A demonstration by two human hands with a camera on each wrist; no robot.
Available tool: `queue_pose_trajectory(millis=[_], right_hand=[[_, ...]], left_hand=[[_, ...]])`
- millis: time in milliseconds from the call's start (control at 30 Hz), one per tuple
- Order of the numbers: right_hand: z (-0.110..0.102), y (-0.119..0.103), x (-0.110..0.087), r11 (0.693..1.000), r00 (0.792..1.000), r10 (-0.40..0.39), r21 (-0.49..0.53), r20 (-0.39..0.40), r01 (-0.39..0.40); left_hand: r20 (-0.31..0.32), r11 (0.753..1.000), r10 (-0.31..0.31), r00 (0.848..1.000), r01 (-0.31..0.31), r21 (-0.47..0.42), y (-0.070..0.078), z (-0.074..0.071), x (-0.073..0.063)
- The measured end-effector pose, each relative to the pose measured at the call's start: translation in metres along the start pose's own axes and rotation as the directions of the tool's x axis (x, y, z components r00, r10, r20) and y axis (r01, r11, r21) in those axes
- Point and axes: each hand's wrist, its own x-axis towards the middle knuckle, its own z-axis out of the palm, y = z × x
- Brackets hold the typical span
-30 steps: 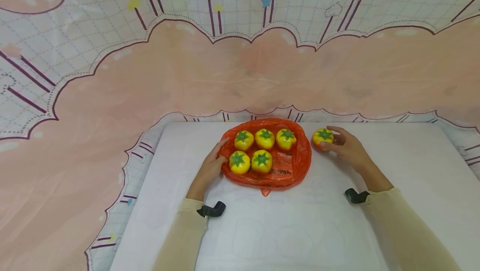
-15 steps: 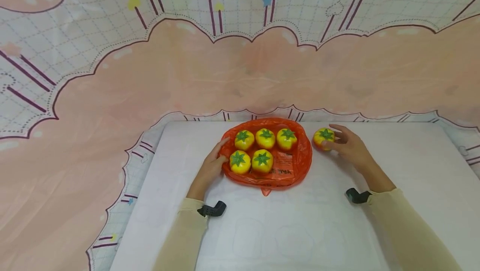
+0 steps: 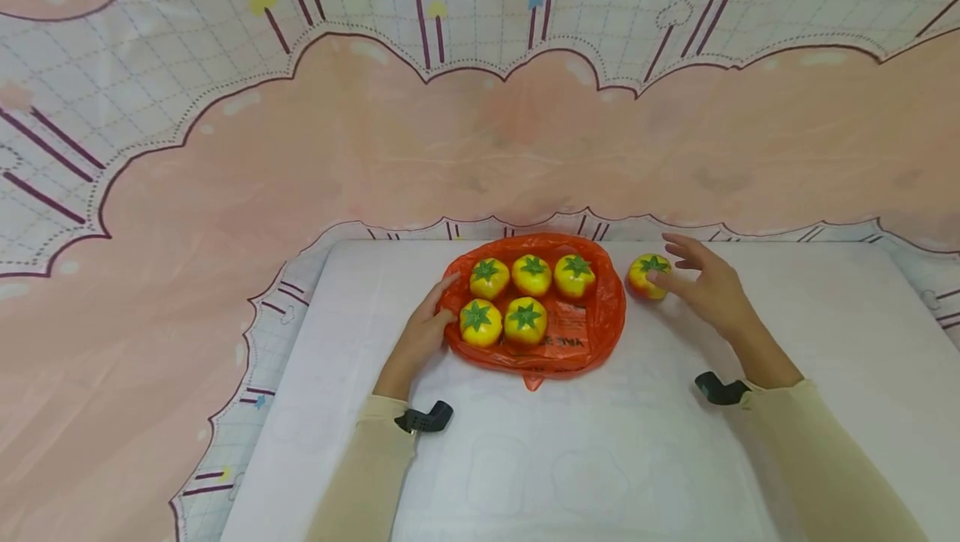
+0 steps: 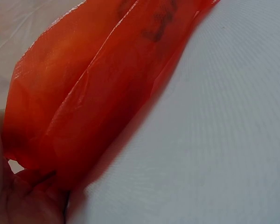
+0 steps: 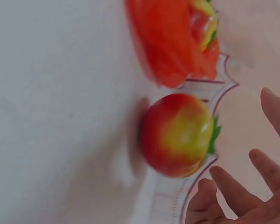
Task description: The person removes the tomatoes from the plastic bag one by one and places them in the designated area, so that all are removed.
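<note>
A red plastic bag [image 3: 611,329] sits at the back of the table, its mouth spread wide around several yellow-and-red tomatoes [image 3: 526,321] with green star-shaped tops. My left hand [image 3: 420,335] holds the bag's left side; in the left wrist view its thumb and fingers pinch the red film [image 4: 93,102]. Just right of the bag, a single tomato [image 5: 175,135] rests on the table. My right hand [image 3: 716,288] is beside that tomato with fingers spread. In the right wrist view its fingers [image 5: 235,191] are apart from the fruit.
The white table [image 3: 547,459] ends at a patterned cloth backdrop [image 3: 450,150] right behind the bag. A black wrist camera [image 3: 426,417] is strapped on the left wrist and another camera [image 3: 722,389] on the right.
My right hand's fingers have opened away from the single tomato, and the hand has drawn slightly right. That tomato stays near the same spot; my left hand has kept its place on the bag.
</note>
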Motion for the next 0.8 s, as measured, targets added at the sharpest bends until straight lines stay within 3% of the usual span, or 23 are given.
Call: queue_pose_trajectory(millis=[167, 367, 567, 800], right_hand=[[0.001, -0.016, -0.006, 0.999, 0.997, -0.040, -0.030, -0.060, 0.038], [0.009, -0.030, -0.010, 0.997, 0.994, -0.076, -0.009, -0.075, 0.076], [0.021, -0.039, -0.008, 0.995, 0.995, -0.088, 0.044, -0.051, 0.090], [0.041, -0.050, -0.006, 0.994, 0.999, -0.055, 0.091, -0.002, 0.055]], left_hand=[[0.000, 1.000, -0.001, 1.000, 0.001, 0.006, 0.002, 0.000, 0.000], [-0.006, 0.999, -0.028, 1.000, 0.028, 0.017, 0.000, 0.000, 0.000], [-0.009, 1.000, -0.020, 1.000, 0.020, 0.006, -0.001, -0.001, 0.000], [-0.009, 0.999, -0.031, 0.999, 0.031, 0.006, 0.000, 0.000, 0.001]])
